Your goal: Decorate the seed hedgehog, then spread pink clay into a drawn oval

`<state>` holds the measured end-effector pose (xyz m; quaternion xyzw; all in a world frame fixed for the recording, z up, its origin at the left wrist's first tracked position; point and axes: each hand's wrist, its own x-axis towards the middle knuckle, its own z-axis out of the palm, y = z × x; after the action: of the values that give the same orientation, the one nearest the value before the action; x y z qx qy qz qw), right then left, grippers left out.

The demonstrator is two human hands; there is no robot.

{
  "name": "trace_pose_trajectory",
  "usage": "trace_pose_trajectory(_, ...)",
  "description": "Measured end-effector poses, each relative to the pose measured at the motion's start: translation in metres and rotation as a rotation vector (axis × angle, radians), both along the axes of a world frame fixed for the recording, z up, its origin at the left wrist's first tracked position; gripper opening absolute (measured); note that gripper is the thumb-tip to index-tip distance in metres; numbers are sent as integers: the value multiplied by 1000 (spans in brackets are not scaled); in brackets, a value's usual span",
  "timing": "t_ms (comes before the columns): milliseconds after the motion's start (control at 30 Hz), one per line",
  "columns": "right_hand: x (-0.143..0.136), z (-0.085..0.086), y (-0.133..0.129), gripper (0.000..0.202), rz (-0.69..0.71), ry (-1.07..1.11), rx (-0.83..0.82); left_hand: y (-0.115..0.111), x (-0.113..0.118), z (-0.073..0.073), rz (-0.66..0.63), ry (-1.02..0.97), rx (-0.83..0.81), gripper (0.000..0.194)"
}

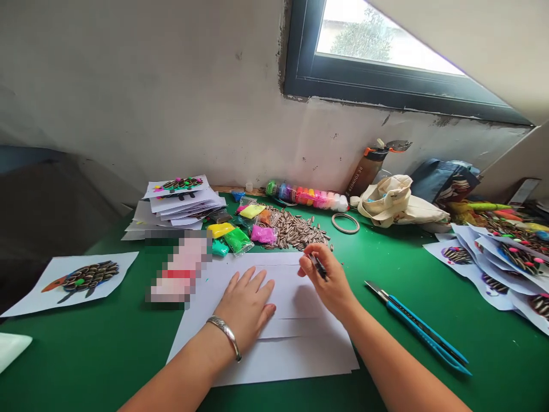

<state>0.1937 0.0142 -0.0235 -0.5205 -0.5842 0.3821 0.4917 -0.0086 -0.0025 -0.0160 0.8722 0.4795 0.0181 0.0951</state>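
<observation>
My left hand (247,306), with a silver bangle at the wrist, lies flat on several white paper sheets (291,363), its fingers spread. Held in the fingers of my right hand (332,283) is a dark pen (317,266); its tip is hidden. This hand is over the right side of the sheets, a little away from the left one. To the right lies a blue utility knife (424,329) with its blade out. Beyond the sheets are a heap of striped sunflower seeds (294,226) and bright packets of modelling clay (235,240).
Seed-picture papers are stacked at the back left (184,209) and right (493,263); a single bird picture (90,277) lies left. Along the wall are coloured tubs (309,196), a brown bottle (364,171) and a cloth bag (390,200). A ring (357,224) lies before them.
</observation>
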Motion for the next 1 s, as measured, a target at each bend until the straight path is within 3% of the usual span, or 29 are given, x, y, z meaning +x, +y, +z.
trace_pose_trajectory(100, -16, -12, 6, 19, 69, -36, 17, 1, 0, 1, 1, 1, 1, 39)
trace_pose_trajectory(233, -15, -23, 10, 26, 133, -41, 3, 1, -2, 3, -15, -1, -26, 41)
trace_pose_trajectory(467, -3, -19, 9, 37, 107, -1, -60, 2, -5, 6, -30, -25, -68, 47)
trace_pose_trajectory(733, -5, -25, 9, 42, 99, 248, -93, 9, -17, 10, 48, -36, -103, 50)
trace_pose_trajectory(833, -1, -22, 10, 33, 57, 328, -128, 9, -18, 11, 64, -38, -101, 49)
trace_pose_trajectory(1000, -3, -10, 7, 17, -139, 437, -183, 8, -16, 14, 66, -35, -114, 48)
